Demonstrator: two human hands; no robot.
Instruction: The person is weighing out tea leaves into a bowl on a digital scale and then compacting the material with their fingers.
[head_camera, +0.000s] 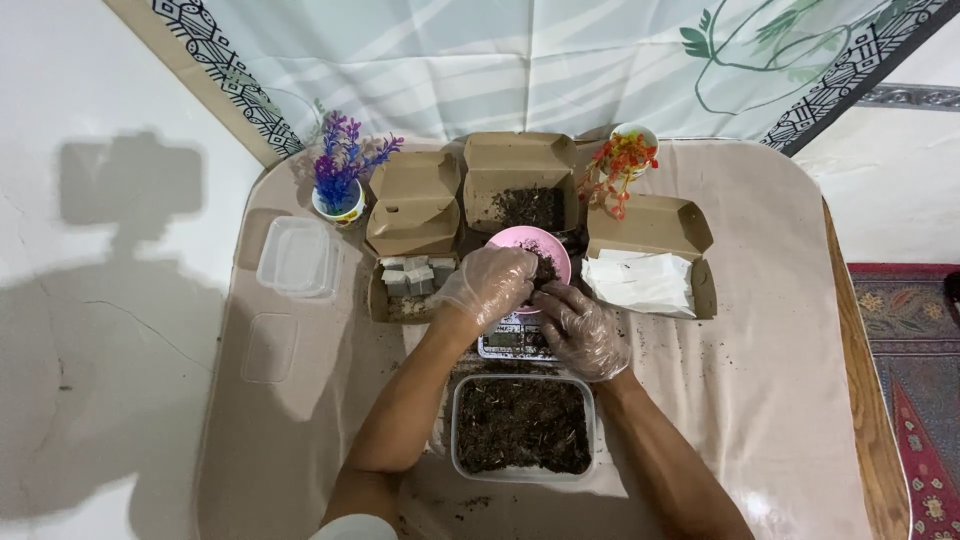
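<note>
Gloves of thin clear plastic cover both hands, which meet over a pink bowl (530, 243) standing on a small kitchen scale (510, 340) at the middle of the table (780, 400). The left hand (487, 285) curls over the bowl's near rim, fingers bent down into the dark soil inside (whether they pinch any cannot be told). The right hand (583, 328) lies just beside it, fingers loosely bent and touching the bowl's edge and the scale. Just below the scale sits a clear plastic tub (522, 425) full of the same dark soil. Behind the bowl an open cardboard box (520, 185) also holds soil; another cardboard box (650, 262) to the right holds white sachets. A clear lid (297, 257) rests at the left.
</note>
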